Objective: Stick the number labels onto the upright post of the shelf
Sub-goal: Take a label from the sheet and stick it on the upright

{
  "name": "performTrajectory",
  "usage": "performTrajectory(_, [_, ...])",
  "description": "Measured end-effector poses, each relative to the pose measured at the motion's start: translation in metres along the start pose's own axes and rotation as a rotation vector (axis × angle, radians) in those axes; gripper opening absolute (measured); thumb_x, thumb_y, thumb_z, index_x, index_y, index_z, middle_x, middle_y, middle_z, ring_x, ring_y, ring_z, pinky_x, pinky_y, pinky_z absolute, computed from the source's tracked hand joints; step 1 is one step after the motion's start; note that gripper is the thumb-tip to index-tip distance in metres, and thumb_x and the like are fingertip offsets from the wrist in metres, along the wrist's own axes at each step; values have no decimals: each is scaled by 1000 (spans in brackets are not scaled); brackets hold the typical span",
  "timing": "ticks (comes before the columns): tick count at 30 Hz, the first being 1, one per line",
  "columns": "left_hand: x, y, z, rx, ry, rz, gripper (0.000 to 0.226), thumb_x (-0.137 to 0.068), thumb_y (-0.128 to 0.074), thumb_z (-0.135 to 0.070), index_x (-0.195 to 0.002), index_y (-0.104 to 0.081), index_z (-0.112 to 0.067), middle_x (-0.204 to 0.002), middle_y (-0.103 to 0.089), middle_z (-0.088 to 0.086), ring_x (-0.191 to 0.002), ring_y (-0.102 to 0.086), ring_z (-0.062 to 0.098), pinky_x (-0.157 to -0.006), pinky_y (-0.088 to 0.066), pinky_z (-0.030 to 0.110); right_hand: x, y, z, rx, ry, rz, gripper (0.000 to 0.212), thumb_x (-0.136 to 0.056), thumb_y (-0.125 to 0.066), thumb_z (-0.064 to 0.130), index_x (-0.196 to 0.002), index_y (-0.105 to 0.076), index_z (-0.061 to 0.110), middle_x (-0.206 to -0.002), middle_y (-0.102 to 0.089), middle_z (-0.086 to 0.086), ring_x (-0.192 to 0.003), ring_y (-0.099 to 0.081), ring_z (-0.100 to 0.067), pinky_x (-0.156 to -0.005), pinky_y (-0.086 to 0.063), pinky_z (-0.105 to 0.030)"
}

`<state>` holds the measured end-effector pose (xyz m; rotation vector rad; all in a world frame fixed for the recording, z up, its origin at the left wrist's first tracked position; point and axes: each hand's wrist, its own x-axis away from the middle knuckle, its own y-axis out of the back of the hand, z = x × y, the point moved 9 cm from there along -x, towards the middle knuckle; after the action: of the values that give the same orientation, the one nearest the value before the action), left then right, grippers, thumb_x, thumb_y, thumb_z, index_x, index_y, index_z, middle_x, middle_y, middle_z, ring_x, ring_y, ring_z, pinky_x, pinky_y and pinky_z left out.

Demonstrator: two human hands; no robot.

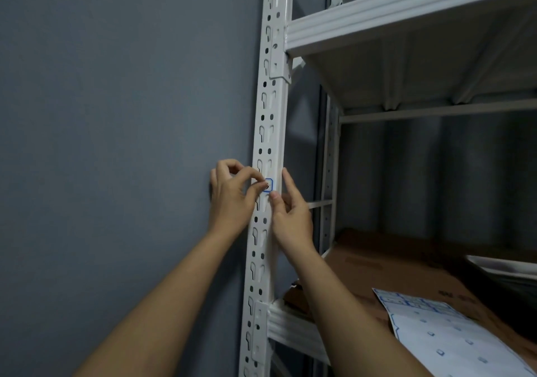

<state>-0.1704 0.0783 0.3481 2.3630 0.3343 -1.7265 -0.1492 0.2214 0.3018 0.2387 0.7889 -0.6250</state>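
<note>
Fingertips of the left hand (pixel 229 193) pinch the left edge of a small blue-bordered label (pixel 268 185) lying on the white upright post (pixel 268 132). Just right of that grip, the right hand (pixel 292 216) sets its thumb under the label, forefinger straight along the post's edge. Below and right of the grip, a label sheet (pixel 447 336) lies on flattened cardboard (pixel 406 272) on the lower shelf (pixel 293 330).
</note>
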Motion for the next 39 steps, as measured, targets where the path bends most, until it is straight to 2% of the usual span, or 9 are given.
performTrajectory(4, [3,8,0,63,21,-79,6,-74,-78,-25,-75,-72,-23,-100,-40,-9,-99,-36,9,-84,-32,10,2,-3,1,10,-20,3,51,-93,-55,31,-127,-37,64,-129,-62,11,-115,-60,-8,-102,-48,-41])
performTrajectory(7, [4,7,0,81,15,-91,4,-75,-77,-25,-76,-73,-24,-104,-41,-9,-100,-36,11,-85,-27,3,2,-3,1,8,-21,-4,51,-92,-55,32,-130,-39,61,-128,-63,11,-113,-61,-7,-102,-48,-41])
performTrajectory(13, [3,-2,0,-22,-54,-6,6,-83,-69,-29,-88,-69,-25,-99,-35,-7,-95,-33,10,-83,-42,31,2,-1,1,0,-13,6,50,-97,-54,25,-140,-41,46,-133,-59,10,-118,-58,-8,-104,-45,-35])
performTrajectory(22, [3,-9,-6,-120,-103,71,4,-88,-63,-22,-92,-63,-20,-97,-33,-5,-92,-30,11,-78,-43,37,5,-2,6,-6,-18,44,51,-98,-53,25,-140,-38,50,-131,-59,15,-114,-59,-5,-104,-46,-38])
performTrajectory(27, [-1,8,-4,-84,-22,29,6,-81,-71,-25,-83,-68,-20,-97,-43,-5,-100,-39,18,-86,-42,35,3,6,21,-35,-45,175,51,-97,-54,14,-142,-39,34,-93,-72,0,-85,-70,-9,-80,-58,-27])
performTrajectory(29, [-1,14,1,-64,9,20,4,-82,-70,-24,-84,-70,-21,-98,-49,-4,-101,-41,18,-87,-42,35,-4,8,24,17,-90,219,46,-96,-55,11,-137,-43,28,-87,-71,0,-83,-71,-11,-79,-58,-28])
performTrajectory(32, [0,18,2,-68,25,23,8,-85,-67,-27,-90,-70,-21,-100,-55,-4,-102,-44,15,-82,-42,30,-16,10,30,163,-87,211,31,-89,-61,27,-120,-60,23,-93,-74,0,-91,-71,-18,-89,-55,-48])
performTrajectory(36, [3,13,-5,-115,-42,48,15,-90,-62,-24,-100,-71,-19,-102,-61,-6,-99,-49,15,-73,-38,26,-30,16,44,243,11,126,14,-81,-66,33,-83,-73,21,-80,-74,0,-81,-71,-17,-79,-57,-49])
performTrajectory(39, [9,10,-12,-135,-132,33,13,-88,-65,-20,-98,-72,-18,-97,-64,-6,-91,-55,16,-68,-37,25,-35,15,42,280,34,149,15,-81,-68,35,-80,-73,20,-73,-71,2,-69,-64,-8,-78,-57,-48])
